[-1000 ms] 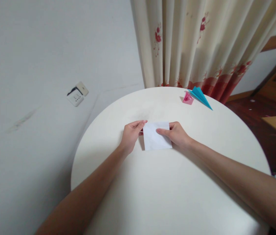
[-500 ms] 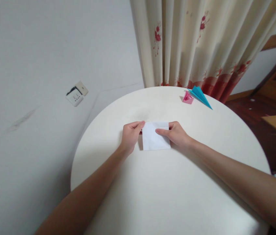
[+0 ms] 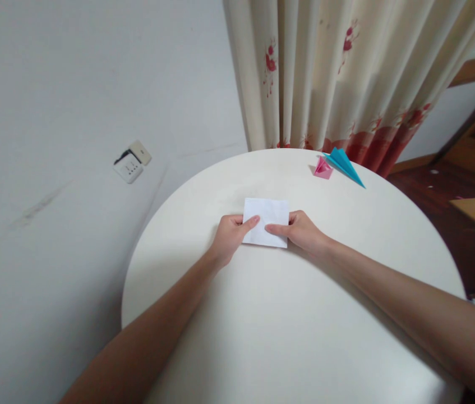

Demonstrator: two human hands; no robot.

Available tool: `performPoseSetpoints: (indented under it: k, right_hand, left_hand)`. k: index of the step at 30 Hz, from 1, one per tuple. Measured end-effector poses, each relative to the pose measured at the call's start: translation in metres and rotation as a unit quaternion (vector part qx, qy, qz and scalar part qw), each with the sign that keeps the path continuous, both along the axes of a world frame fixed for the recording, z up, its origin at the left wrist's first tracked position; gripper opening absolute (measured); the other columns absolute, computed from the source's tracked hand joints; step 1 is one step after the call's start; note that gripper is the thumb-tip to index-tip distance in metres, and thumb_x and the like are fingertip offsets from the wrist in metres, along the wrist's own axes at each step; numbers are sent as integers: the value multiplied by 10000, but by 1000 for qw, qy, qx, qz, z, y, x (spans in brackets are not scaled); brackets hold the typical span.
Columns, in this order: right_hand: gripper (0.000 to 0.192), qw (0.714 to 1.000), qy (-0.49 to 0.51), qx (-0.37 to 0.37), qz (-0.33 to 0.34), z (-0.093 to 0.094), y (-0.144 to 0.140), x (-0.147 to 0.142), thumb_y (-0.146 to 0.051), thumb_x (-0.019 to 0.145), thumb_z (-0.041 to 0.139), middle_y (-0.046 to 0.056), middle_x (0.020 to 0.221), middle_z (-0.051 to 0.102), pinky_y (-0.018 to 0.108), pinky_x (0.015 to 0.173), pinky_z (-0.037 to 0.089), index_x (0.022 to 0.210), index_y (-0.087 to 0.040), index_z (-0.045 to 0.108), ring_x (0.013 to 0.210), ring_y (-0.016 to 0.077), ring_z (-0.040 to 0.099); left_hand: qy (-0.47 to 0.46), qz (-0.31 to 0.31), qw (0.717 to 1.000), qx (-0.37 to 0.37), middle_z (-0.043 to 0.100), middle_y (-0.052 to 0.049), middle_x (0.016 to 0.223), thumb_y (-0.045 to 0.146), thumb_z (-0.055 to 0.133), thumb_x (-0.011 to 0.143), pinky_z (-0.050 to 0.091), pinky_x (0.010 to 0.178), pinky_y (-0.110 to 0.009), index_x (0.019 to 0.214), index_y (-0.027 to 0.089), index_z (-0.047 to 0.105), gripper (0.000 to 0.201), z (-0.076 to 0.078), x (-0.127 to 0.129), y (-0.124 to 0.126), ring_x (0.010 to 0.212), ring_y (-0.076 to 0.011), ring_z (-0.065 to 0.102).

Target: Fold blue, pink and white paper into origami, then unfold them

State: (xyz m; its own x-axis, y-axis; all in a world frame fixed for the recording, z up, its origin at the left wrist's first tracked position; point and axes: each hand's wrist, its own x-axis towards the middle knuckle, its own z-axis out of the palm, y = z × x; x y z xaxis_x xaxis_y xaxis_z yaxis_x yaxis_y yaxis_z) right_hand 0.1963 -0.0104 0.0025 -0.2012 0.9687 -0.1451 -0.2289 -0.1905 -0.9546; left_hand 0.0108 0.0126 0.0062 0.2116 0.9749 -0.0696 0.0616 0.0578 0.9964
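A small white square of paper (image 3: 266, 207) is held between both hands above the middle of the table. My left hand (image 3: 229, 237) grips its left edge, thumb lying on the front face and fingers behind. From the right, my right hand (image 3: 302, 230) pinches the other edge the same way, its thumb pointing inward across the paper. The two thumb tips are close to each other but apart. The fingers behind the sheet are mostly hidden.
On the round white table (image 3: 237, 336), a pink folded paper piece (image 3: 323, 169) and a blue paper plane (image 3: 344, 166) lie at the far right edge. A wall with a power socket (image 3: 128, 168) borders the left. Behind hangs a flowered curtain (image 3: 304, 73).
The paper has moved up slightly, away from me, and tilted a little. My left thumb has shifted from the top left corner onto the paper's face.
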Motion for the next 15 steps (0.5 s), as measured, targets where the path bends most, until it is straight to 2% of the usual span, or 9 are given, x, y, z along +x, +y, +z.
performPoseSetpoints:
  k: [4, 9, 13, 15]
  right_hand:
    - [317, 998, -23, 14, -49, -2, 1, 0, -337, 633, 819, 128, 859, 756, 311, 646, 498, 813, -82, 759, 703, 192, 661]
    - [294, 992, -30, 37, -121, -1, 5, 2, -326, 640, 803, 132, 899, 752, 289, 624, 478, 788, -79, 742, 699, 178, 645]
    - [305, 991, -34, 31, -127, 1, 6, 4, -326, 642, 801, 143, 941, 751, 293, 641, 494, 813, -80, 746, 734, 189, 657]
    - [317, 993, -39, 28, -106, 1, 5, 5, -330, 635, 806, 142, 929, 754, 292, 636, 499, 820, -78, 752, 733, 193, 660]
  left_hand:
    - [33, -33, 999, -6, 756, -103, 822, 456, 793, 707, 501, 633, -278, 840, 115, 762, 367, 0, 2, 0, 676, -178, 664]
    - [70, -76, 994, -25, 735, -102, 722, 460, 773, 723, 486, 594, -254, 740, 115, 749, 346, 2, 3, -3, 593, -141, 627]
    - [68, -84, 994, -20, 739, -112, 745, 470, 752, 742, 494, 631, -263, 728, 117, 751, 353, 4, 1, -2, 628, -149, 640]
    - [60, -77, 995, -22, 744, -111, 768, 473, 757, 735, 496, 654, -271, 770, 116, 758, 359, 4, 1, -1, 670, -164, 655]
